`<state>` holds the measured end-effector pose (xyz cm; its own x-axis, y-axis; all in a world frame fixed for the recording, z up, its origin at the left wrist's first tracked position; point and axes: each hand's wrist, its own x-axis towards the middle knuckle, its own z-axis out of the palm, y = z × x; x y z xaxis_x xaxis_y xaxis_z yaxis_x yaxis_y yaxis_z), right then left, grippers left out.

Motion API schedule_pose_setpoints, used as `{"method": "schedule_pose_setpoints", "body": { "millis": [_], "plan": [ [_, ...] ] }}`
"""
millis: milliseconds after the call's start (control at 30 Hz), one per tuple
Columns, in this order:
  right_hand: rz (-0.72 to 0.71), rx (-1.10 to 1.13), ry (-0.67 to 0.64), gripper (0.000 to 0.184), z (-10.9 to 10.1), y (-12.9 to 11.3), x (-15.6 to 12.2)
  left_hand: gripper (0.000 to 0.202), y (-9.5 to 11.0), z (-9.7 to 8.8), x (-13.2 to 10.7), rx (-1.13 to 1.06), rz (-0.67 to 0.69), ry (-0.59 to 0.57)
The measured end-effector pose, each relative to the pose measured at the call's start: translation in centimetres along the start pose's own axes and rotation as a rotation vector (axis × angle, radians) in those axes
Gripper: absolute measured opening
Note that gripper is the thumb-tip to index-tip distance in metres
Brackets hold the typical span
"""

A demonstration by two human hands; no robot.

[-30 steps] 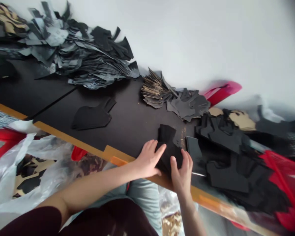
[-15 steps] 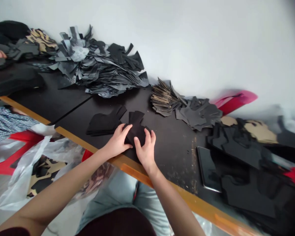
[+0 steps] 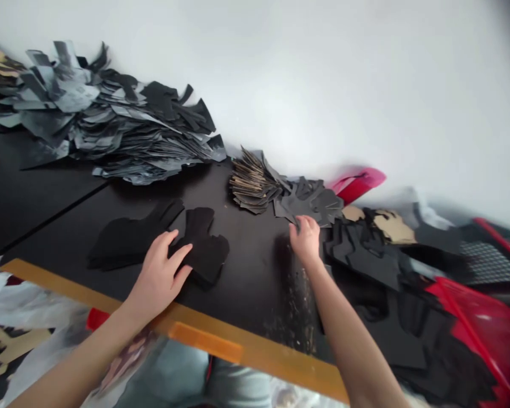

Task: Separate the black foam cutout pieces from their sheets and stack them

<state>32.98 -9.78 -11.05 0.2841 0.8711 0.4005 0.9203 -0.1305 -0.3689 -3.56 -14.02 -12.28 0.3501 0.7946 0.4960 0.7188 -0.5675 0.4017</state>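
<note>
Watching through the head camera, I see the left hand [image 3: 161, 277] resting on a stack of matte black shaped cut-outs [image 3: 204, 246], its fingers spread and not gripping. That stack lies just beside a second black cut-out stack [image 3: 130, 241] on the dark tabletop [image 3: 255, 272]. The right hand [image 3: 306, 241] has its fingers curled, their tips [image 3: 301, 222] at the edge of a pile of dark grey cut-outs [image 3: 312, 203]; I cannot tell whether they hold anything.
</note>
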Motion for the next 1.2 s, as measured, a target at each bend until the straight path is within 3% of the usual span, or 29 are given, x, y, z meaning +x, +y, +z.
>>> {"method": "schedule_pose_setpoints", "body": {
  "millis": [167, 300, 467, 567, 667, 800, 867, 933, 1033, 1200],
  "plan": [
    [0.121, -0.128, -0.045, 0.054, -0.3, 3.7, 4.7, 0.021, 0.0, -1.0, 1.4, -0.028, 0.105, 0.052],
    [0.205, -0.164, -0.089, 0.069, 0.0, 4.3, 5.4, 0.014, 0.7, -1.7, 2.5, -0.065, -0.022, 0.104],
    [0.157, -0.214, -0.001, 0.06, 0.4, 4.1, 4.8, 0.011, 1.7, -2.2, 4.4, -0.151, -0.142, 0.323],
    [0.044, -0.21, 0.081, 0.054, 0.6, 3.9, 4.4, 0.01, 3.2, -2.5, 5.1, -0.192, -0.08, 0.398],
    [0.034, -0.1, 0.147, 0.049, 0.2, 3.8, 4.5, 0.016, 6.1, -1.7, 4.3, -0.295, 0.101, 0.432],
    [0.059, 0.142, 0.275, 0.041, -2.6, 3.1, 3.8, 0.018, 10.7, 2.1, 0.5, -0.453, 0.381, 0.219],
    [0.051, 0.296, 0.297, 0.037, -4.7, 2.5, 2.2, 0.014, 12.4, 4.3, -1.6, -0.418, 0.409, 0.078],
    [0.087, 0.533, 0.21, 0.041, -6.8, 1.7, -0.3, 0.014, 13.6, 6.1, -3.1, -0.31, 0.349, -0.067],
    [0.208, 0.846, -0.036, 0.051, -9.1, 0.4, -5.0, 0.015, 14.9, 7.5, -3.4, -0.172, 0.255, -0.224],
    [0.402, 1.056, -0.222, 0.056, -10.2, -0.6, -11.4, 0.006, 17.0, 7.1, -2.0, -0.095, 0.191, -0.36]
  ]
}}
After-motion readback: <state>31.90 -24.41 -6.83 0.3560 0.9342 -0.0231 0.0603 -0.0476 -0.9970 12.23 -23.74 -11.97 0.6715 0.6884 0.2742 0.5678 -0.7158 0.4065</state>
